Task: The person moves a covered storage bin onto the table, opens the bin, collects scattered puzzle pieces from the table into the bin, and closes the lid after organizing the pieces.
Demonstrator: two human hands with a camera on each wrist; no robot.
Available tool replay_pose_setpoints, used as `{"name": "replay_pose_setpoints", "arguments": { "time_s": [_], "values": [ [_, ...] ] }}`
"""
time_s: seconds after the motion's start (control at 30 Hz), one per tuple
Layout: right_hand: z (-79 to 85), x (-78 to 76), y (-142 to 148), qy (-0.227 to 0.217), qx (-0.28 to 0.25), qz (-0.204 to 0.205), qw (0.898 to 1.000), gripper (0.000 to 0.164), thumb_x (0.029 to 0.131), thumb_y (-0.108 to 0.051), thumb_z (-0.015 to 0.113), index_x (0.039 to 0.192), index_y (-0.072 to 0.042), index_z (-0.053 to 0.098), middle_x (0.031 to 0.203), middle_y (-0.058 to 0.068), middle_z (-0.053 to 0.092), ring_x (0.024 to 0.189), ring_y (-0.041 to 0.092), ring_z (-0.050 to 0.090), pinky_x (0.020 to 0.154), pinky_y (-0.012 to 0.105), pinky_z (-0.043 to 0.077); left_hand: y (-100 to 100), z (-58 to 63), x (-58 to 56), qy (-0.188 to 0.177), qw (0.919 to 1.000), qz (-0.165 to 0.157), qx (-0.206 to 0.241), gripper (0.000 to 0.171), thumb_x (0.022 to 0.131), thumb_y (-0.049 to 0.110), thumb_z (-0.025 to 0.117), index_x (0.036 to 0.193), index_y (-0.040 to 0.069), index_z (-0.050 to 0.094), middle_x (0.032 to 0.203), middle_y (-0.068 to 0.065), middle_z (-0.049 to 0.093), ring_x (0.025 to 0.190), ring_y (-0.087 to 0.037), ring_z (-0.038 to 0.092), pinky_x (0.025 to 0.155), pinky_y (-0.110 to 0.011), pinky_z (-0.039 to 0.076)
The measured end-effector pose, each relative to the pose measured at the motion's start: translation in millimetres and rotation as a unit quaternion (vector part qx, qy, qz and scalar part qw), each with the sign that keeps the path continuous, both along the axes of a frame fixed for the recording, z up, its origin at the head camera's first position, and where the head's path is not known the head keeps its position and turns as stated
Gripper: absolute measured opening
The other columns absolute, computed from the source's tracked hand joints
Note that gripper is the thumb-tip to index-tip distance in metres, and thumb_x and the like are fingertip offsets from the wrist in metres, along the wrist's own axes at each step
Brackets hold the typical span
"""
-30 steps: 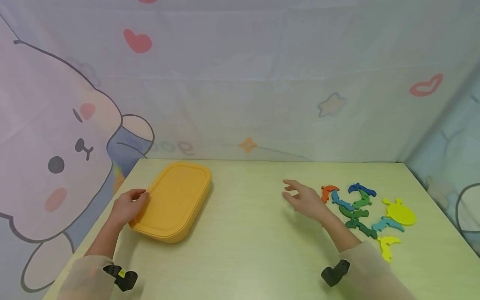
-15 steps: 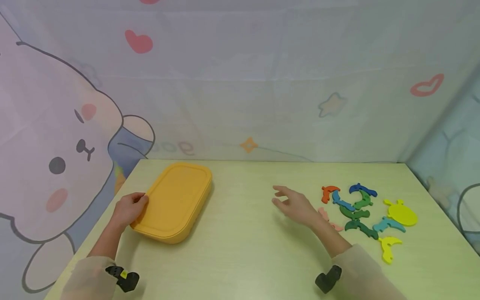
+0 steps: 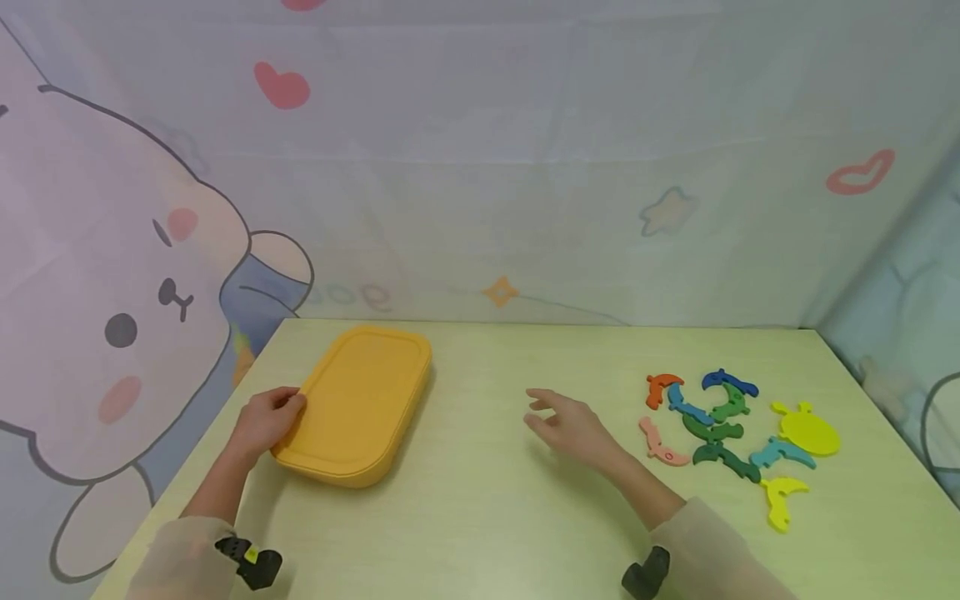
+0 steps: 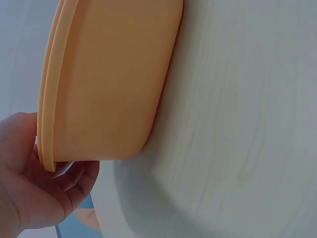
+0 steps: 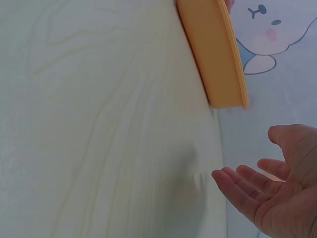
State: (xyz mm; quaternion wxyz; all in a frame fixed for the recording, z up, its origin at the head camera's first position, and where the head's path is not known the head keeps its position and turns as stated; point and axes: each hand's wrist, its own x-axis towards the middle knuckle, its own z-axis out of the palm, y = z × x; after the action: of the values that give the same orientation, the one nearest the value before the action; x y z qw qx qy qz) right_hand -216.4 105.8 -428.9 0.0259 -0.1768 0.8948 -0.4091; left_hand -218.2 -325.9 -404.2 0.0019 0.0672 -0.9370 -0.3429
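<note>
A yellow-orange lidded storage box (image 3: 352,400) stands at the table's left side. My left hand (image 3: 266,422) grips its left edge, the thumb at the lid and the fingers curled under the rim, as the left wrist view (image 4: 39,183) also shows. Over the middle of the table my right hand (image 3: 573,427) hovers with loosely spread fingers and holds nothing. In the right wrist view the right hand (image 5: 277,193) is apart from the box (image 5: 215,54).
Several flat, coloured animal-shaped pieces lie at the right: a salmon one (image 3: 660,446), an orange one (image 3: 660,387), a dark green one (image 3: 726,461), a teal one (image 3: 782,452) and a yellow one (image 3: 782,500). Beside them is a round yellow piece (image 3: 810,432). A patterned curtain (image 3: 480,167) hangs behind the table.
My right hand has moved left and slightly towards me, away from the coloured pieces, uncovering the salmon one. My left hand keeps its grip on the box.
</note>
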Motion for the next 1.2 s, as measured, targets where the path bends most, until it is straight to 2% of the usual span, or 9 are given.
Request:
{"name": "replay_pose_setpoints", "arguments": {
  "time_s": [0.37, 0.67, 0.8, 0.87, 1.03, 1.2],
  "values": [
    [-3.9, 2.3, -8.5, -0.032, -0.059, -0.007, 0.998, 0.051, 0.090, -0.023, 0.058, 0.136, -0.010, 0.044, 0.124, 0.017, 0.057, 0.095, 0.026, 0.065, 0.056, 0.022, 0.053, 13.0, -1.2, 3.5, -0.022, 0.9981, -0.017, 0.055, 0.052, 0.093, 0.032, 0.041, 0.132, -0.002, 0.047, 0.127, -0.024, 0.051, 0.103, -0.028, 0.052, 0.076, -0.024, 0.045],
    [-2.4, 6.6, -19.3, -0.038, -0.076, -0.006, 0.996, 0.051, 0.089, -0.021, 0.058, 0.136, -0.007, 0.044, 0.127, 0.018, 0.054, 0.097, 0.029, 0.064, 0.057, 0.022, 0.054, 31.8, -3.0, 5.7, -0.052, 0.9938, -0.006, 0.098, 0.051, 0.091, 0.029, 0.045, 0.133, 0.000, 0.046, 0.120, -0.019, 0.056, 0.078, -0.012, 0.053, 0.061, -0.023, 0.046],
    [-2.4, 9.0, -23.1, -0.053, -0.085, -0.004, 0.995, 0.051, 0.089, -0.021, 0.058, 0.136, -0.007, 0.043, 0.129, 0.019, 0.053, 0.097, 0.029, 0.064, 0.056, 0.023, 0.054, 41.8, -3.5, 6.8, -0.067, 0.9902, -0.006, 0.123, 0.051, 0.090, 0.026, 0.045, 0.134, 0.000, 0.046, 0.109, -0.014, 0.059, 0.070, -0.010, 0.053, 0.057, -0.024, 0.047],
    [-3.1, 9.9, -25.0, -0.060, -0.087, -0.003, 0.994, 0.051, 0.089, -0.021, 0.058, 0.136, -0.006, 0.043, 0.129, 0.019, 0.053, 0.096, 0.029, 0.064, 0.056, 0.024, 0.054, 46.7, -4.0, 7.3, -0.071, 0.9889, -0.009, 0.130, 0.050, 0.090, 0.025, 0.045, 0.133, 0.000, 0.046, 0.097, -0.010, 0.060, 0.065, -0.009, 0.051, 0.056, -0.023, 0.046],
    [-6.5, 11.4, -28.6, -0.075, -0.084, 0.007, 0.994, 0.053, 0.090, -0.023, 0.057, 0.137, -0.003, 0.042, 0.130, 0.020, 0.051, 0.091, 0.027, 0.066, 0.054, 0.025, 0.054, 58.4, -4.9, 9.4, -0.076, 0.9861, -0.022, 0.146, 0.048, 0.090, 0.022, 0.047, 0.132, -0.001, 0.047, 0.069, 0.001, 0.052, 0.058, -0.010, 0.047, 0.053, -0.023, 0.045],
    [-6.7, 14.2, -31.8, -0.087, -0.089, 0.017, 0.992, 0.053, 0.091, -0.025, 0.055, 0.137, -0.003, 0.040, 0.131, 0.021, 0.050, 0.095, 0.030, 0.064, 0.055, 0.026, 0.054, 67.4, -5.8, 11.2, -0.077, 0.9845, -0.028, 0.155, 0.047, 0.090, 0.020, 0.047, 0.132, -0.001, 0.048, 0.072, -0.001, 0.053, 0.062, -0.011, 0.050, 0.056, -0.024, 0.047]
  ]
}}
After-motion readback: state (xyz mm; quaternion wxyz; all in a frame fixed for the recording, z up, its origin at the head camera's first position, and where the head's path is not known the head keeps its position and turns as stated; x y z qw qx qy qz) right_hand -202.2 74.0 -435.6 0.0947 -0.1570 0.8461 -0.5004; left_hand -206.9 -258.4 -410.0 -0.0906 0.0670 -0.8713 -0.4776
